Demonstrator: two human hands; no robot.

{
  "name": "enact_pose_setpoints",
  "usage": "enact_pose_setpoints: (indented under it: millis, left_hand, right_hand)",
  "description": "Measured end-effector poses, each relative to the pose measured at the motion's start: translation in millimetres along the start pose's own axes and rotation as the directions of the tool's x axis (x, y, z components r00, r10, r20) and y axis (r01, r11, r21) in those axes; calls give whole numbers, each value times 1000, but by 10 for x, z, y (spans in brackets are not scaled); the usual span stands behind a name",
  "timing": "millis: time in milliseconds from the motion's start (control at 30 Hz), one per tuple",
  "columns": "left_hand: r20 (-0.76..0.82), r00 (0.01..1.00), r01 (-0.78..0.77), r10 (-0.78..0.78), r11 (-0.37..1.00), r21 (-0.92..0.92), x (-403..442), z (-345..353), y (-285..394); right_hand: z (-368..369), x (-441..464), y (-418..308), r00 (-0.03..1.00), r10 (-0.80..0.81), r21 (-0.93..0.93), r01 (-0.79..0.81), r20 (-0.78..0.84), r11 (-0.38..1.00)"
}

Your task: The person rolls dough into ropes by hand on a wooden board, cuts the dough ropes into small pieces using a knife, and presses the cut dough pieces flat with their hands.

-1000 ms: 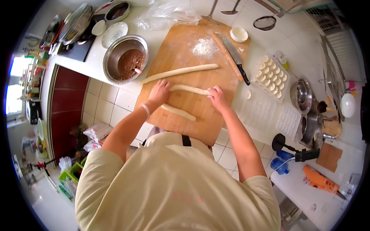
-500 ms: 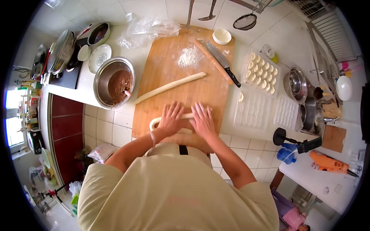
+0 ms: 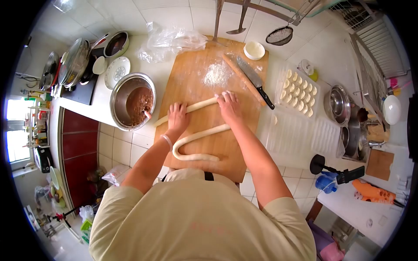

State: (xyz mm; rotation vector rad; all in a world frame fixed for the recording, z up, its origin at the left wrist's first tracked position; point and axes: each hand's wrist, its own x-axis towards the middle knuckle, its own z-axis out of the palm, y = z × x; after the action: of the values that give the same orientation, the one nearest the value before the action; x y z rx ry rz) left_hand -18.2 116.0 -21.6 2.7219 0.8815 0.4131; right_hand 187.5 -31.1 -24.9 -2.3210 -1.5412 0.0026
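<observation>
A long pale dough rope [image 3: 201,105] lies slantwise across the wooden board [image 3: 197,65]. My left hand [image 3: 177,118] is closed over its left part, fingers curled down on the dough. At its right end, my right hand [image 3: 229,107] has its fingers bent over the rope, hiding the tip. Nearer my body rests a second dough rope [image 3: 191,138], bent back on itself in a hook, passing close to my right forearm. White flour [image 3: 217,75] is heaped beyond the hands. A rolling pin [image 3: 244,78] and a black-handled knife [image 3: 253,75] lie side by side at right.
Left of the board stands a steel bowl [image 3: 114,102] of brown filling with a utensil in it. On the right, a plastic tray [image 3: 282,104] holds several small crescent-shaped pieces. A white bowl [image 3: 254,51] and a crumpled plastic bag [image 3: 163,41] sit at the back.
Both hands have left the nearer, hooked rope and moved forward onto the farther straight one. The hooked rope stays on the board, now uncovered. The view has shifted slightly.
</observation>
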Motion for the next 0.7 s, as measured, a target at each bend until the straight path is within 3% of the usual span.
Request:
enact_pose_setpoints:
  millis: [67,133,200,333,400,467,600,667,700]
  left_hand:
    - [85,996,-26,30,999,-41,-125,-29,-118]
    - [72,996,-38,43,997,-67,-235,-96,-166]
    - [69,995,-69,78,990,-119,-342,-243,-179]
    - [165,984,-38,68,982,-182,-485,-370,-333]
    - [205,978,-1,46,976,-216,-539,-424,-398]
    - [303,953,52,19,973,-223,-593,-511,-392]
    - [398,917,102,-3,969,-226,-449,-590,-239]
    - [451,892,101,1,974,-201,-243,-501,-31]
    - [402,912,30,77,967,-252,-150,-381,53]
  right_hand:
    - [-1,-104,132,1000,-2,62,2,13,998]
    - [-47,-250,267,999,-11,124,6,40,992]
    - [-139,-402,388,999,20,114,-14,-50,993]
    - [-375,-453,687,999,22,93,-18,-42,995]
    - [-430,-348,919,999,14,-14,-15,-34,1000]
    - [-548,-125,1042,990,123,-59,-126,-63,990]
    - [-618,235,1165,979,129,-94,-145,-160,985]
    - [-530,269,1307,928,370,-207,-369,-33,906]
    - [-518,279,1345,926,375,-203,-373,-30,905]
